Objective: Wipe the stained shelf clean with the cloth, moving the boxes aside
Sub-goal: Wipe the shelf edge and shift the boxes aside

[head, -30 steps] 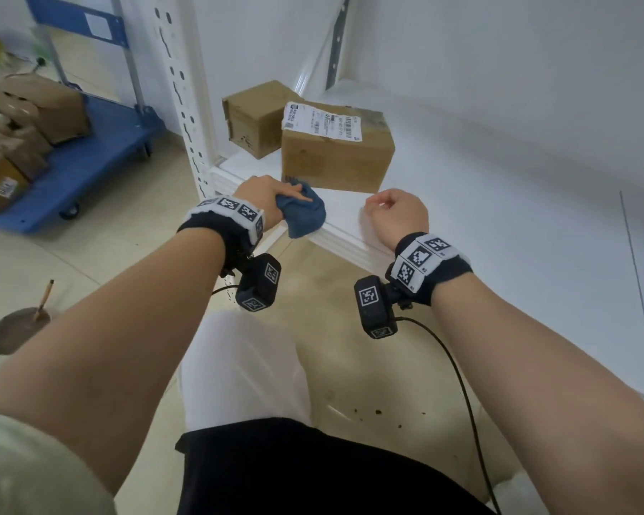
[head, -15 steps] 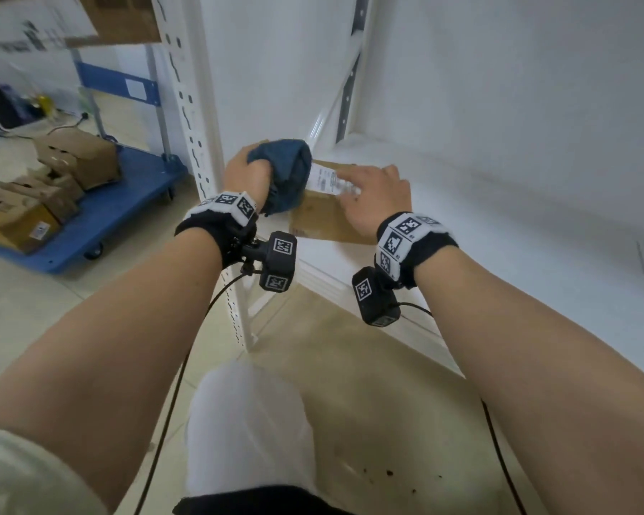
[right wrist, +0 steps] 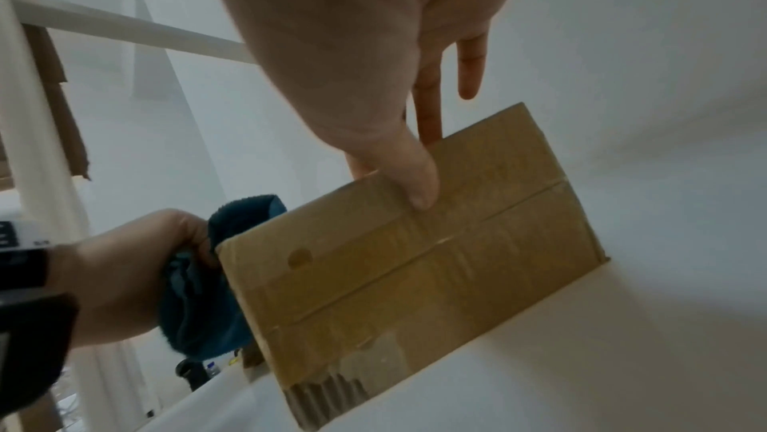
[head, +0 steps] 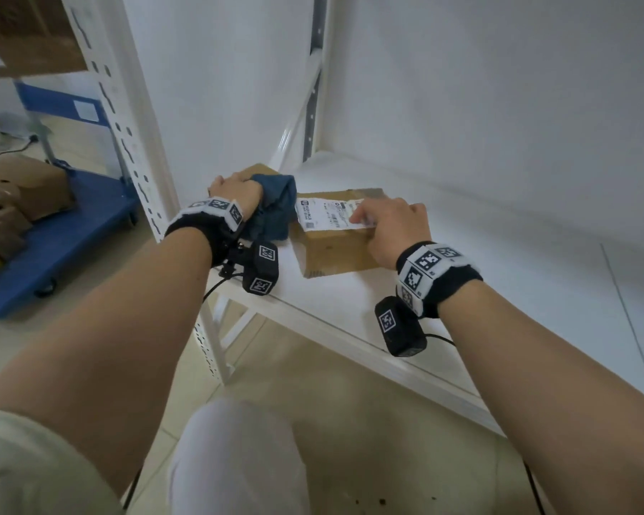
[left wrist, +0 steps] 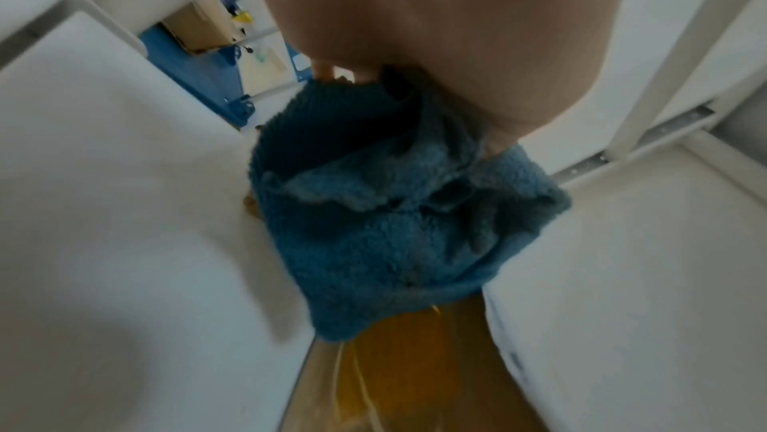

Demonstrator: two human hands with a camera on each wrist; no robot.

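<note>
At the far left, a blue cart (head: 64, 224) is standing on the floor, carrying several cardboard boxes (head: 27, 187). Next to it, a white perforated upright (head: 127, 131) of the rack is rising at the left end of the white shelf (head: 350, 310).

The left hand (head: 233, 187) is gripping a bunched blue cloth (head: 274, 211), fingers curled tightly around it, and is hovering at the left end of the shelf. Behind this hand, a small cardboard box (head: 259, 169) is sitting against the back corner, mostly hidden; whether the hand is touching it is not clear. In the left wrist view the cloth (left wrist: 394, 209) is hanging down from the fist over brown cardboard.

Just to the right, a larger cardboard box (head: 335, 250) with a white shipping label (head: 328, 213) on top is resting on the shelf, with the cloth touching its left side. The right hand (head: 391, 226) is clasping this box from above, fingers lying across the top and label. In the right wrist view the thumb (right wrist: 411, 177) is pressing on the near face of the box (right wrist: 415, 275).

To the right, the shelf surface is running on along the white back wall (head: 499, 105).
</note>
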